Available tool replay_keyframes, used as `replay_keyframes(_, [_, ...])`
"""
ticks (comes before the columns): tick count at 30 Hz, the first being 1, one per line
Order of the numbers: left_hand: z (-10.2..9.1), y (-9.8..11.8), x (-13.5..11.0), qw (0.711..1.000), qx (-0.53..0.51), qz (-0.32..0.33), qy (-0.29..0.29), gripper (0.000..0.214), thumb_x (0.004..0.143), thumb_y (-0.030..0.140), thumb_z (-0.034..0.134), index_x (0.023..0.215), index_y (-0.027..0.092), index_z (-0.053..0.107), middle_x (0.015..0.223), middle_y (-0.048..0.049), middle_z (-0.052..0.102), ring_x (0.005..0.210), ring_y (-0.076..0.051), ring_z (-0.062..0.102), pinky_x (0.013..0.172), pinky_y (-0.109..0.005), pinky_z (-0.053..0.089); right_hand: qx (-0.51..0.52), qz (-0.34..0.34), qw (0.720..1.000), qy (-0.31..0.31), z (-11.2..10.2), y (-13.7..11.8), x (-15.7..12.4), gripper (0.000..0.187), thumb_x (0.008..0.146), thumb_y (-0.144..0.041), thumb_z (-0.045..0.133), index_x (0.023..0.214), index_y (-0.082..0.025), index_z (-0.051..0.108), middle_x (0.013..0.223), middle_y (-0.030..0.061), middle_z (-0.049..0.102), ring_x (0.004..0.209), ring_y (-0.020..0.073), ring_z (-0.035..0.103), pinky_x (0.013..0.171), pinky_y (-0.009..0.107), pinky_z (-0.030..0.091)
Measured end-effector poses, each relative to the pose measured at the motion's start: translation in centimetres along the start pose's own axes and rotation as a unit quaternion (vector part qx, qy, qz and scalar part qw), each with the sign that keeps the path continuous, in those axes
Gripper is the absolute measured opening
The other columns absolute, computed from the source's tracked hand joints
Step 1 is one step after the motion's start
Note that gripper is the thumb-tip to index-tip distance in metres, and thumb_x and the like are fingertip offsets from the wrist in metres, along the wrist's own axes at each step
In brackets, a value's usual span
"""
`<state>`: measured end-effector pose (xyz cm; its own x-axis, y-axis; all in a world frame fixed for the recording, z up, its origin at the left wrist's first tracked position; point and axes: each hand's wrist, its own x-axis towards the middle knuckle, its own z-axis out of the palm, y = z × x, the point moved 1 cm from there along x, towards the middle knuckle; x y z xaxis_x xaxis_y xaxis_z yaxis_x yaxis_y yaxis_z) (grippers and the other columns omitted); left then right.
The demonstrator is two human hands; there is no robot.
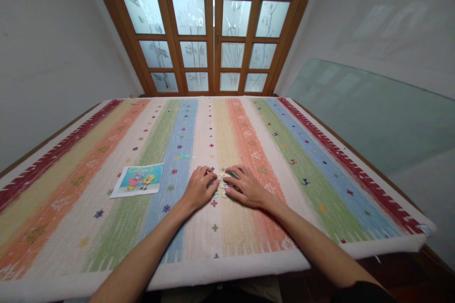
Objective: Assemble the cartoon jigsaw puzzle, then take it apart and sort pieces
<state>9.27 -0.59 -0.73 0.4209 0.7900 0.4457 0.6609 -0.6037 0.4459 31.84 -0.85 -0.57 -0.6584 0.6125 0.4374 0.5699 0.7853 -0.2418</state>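
A small pile of jigsaw puzzle pieces [223,188] lies between my two hands on the striped tablecloth. My left hand [201,186] rests at the left edge of the pile, fingers bent and loosely apart, touching its near pieces. From the right, my right hand [246,186] reaches over the pile with its fingers spread, covering some pieces. No piece can be seen gripped in either hand. Farther off, slightly left, a short row of joined light-green puzzle pieces [185,156] sits on the blue stripe.
A printed picture card [138,181] showing two cartoon figures lies to the left. The striped cloth [199,236] covers the table. A glass panel [369,118] leans along the right wall, and wooden doors with frosted panes [214,57] stand beyond the far edge.
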Motion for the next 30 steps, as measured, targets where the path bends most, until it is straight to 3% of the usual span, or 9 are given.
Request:
replay_keyframes(2, [-0.1,-0.1,0.0,1.000,-0.002,-0.010,-0.001,0.008,0.094,0.023,0.061,0.092,0.021,0.068,0.097,-0.0072,0.063,0.097,-0.025,0.057,0.089,-0.042,0.050,0.000,0.003,1.000,-0.001,0.0,0.0,0.0,0.028,0.100,-0.038,0.059,0.121,-0.020,0.066,0.129,0.0140,0.062,0.122,0.0298,0.050,0.105,0.051,0.043])
replay_keyframes(7, [0.0,-0.1,0.1,1.000,-0.017,-0.023,0.004,0.016,0.093,0.024,0.064,0.107,0.022,0.070,0.100,-0.0071,0.062,0.100,-0.026,0.057,0.090,-0.042,0.050,-0.013,0.015,1.000,-0.009,0.1,0.0,0.1,0.039,0.100,-0.041,0.058,0.132,-0.018,0.061,0.134,0.0168,0.059,0.123,0.0316,0.048,0.104,0.052,0.044])
replay_keyframes(13, [0.2,0.1,0.2,0.998,-0.037,-0.042,0.000,0.010,0.094,0.025,0.063,0.089,0.020,0.069,0.096,-0.0070,0.062,0.097,-0.025,0.057,0.089,-0.041,0.049,-0.008,0.007,1.000,-0.017,0.1,-0.1,0.1,0.036,0.101,-0.041,0.057,0.130,-0.021,0.063,0.137,0.0157,0.058,0.125,0.0309,0.047,0.105,0.051,0.042])
replay_keyframes(19, [0.9,0.2,0.3,0.999,-0.008,-0.046,-0.001,0.018,0.094,0.029,0.065,0.108,0.022,0.073,0.100,-0.0074,0.062,0.101,-0.026,0.057,0.090,-0.042,0.048,-0.005,0.020,1.000,-0.023,-0.1,-0.1,0.3,0.032,0.102,-0.040,0.053,0.123,-0.019,0.065,0.130,0.0150,0.062,0.122,0.0302,0.048,0.106,0.050,0.039])
replay_keyframes(30, [0.8,0.4,0.9,0.994,-0.060,-0.087,0.027,0.004,0.084,0.016,0.067,0.086,0.020,0.066,0.087,-0.0029,0.065,0.088,-0.022,0.060,0.083,-0.036,0.049,-0.044,0.107,0.993,0.025,0.0,0.4,0.3,0.028,0.104,-0.036,0.047,0.118,-0.019,0.065,0.125,0.0137,0.064,0.117,0.0297,0.051,0.101,0.046,0.038])
